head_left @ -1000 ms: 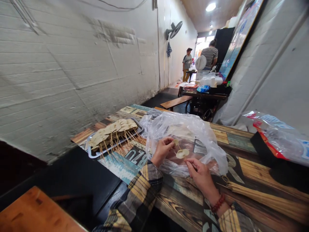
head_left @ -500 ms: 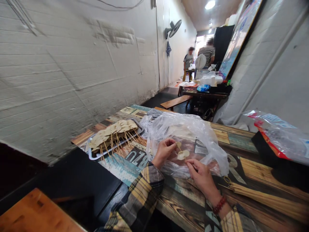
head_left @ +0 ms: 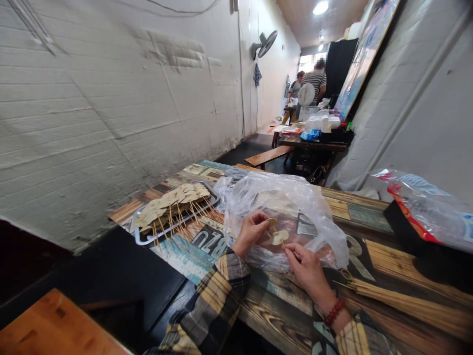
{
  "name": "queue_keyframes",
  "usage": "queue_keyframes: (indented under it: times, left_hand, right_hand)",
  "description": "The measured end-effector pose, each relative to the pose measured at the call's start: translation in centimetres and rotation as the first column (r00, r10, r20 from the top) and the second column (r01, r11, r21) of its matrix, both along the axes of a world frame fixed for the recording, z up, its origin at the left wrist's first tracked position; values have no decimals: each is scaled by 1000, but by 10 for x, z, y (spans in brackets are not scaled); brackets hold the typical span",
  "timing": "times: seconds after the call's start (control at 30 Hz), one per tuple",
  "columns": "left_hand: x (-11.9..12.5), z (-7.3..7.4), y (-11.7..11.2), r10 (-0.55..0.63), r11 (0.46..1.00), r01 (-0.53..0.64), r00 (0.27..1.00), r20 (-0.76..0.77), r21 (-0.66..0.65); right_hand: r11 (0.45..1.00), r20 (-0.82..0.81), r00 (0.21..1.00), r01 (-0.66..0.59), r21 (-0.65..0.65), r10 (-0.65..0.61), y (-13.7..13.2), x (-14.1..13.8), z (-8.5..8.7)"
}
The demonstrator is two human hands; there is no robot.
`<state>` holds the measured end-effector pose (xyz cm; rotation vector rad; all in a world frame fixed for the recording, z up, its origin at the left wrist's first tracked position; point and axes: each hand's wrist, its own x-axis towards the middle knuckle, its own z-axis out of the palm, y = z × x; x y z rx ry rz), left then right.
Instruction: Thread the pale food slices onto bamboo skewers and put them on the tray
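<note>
My right hand (head_left: 303,264) pinches the lower end of a thin wooden skewer (head_left: 283,243) that carries pale, flat, round slices (head_left: 278,237). At its upper end, my left hand (head_left: 253,230) is closed on another pale slice (head_left: 272,222), its fingertips at the slice's left edge. Both hands are above a clear plastic bag (head_left: 310,197) spread on the table, with pale and pinkish contents showing through. Left of it, a metal tray (head_left: 140,240) bears a pile of filled skewers (head_left: 173,201), their sticks pointing toward me.
A bundle of bare skewers (head_left: 402,301) lies at the right of the patterned table (head_left: 281,320). Behind it are a black box (head_left: 401,219) and red-edged plastic packaging (head_left: 436,207). A bench (head_left: 269,155), a cluttered table (head_left: 314,144) and two people stand farther back.
My hands hold nearly the same pose over the bag. In the background, one person has turned and moved closer to the person in stripes.
</note>
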<state>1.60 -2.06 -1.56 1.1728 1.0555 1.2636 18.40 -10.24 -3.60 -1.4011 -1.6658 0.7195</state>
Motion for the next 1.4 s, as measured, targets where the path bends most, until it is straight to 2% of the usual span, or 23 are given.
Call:
queue_keyframes:
  times: [0.37, 0.73, 1.13, 1.4]
  left_hand:
    - [-1, 3, -4, -130, 989, 130, 992, 9, -68]
    - [-3, 2, -4, -92, 967, 130, 981, 172, -220]
    - [-1, -4, -4, -150, 966, 179, 975, 161, -185]
    - [2, 0, -7, -122, 976, 139, 987, 105, -170]
  right_hand:
    - [1000, -3, 1000, 2, 5, -2, 1, 0, -4]
    - [999, -28, 999, -16, 36, 17, -1, 1, -6]
    - [998, -9, 1000, -7, 58, 8, 0, 1, -7]
    - [1000, -43, 999, 3, 5, -3, 1, 3, -7]
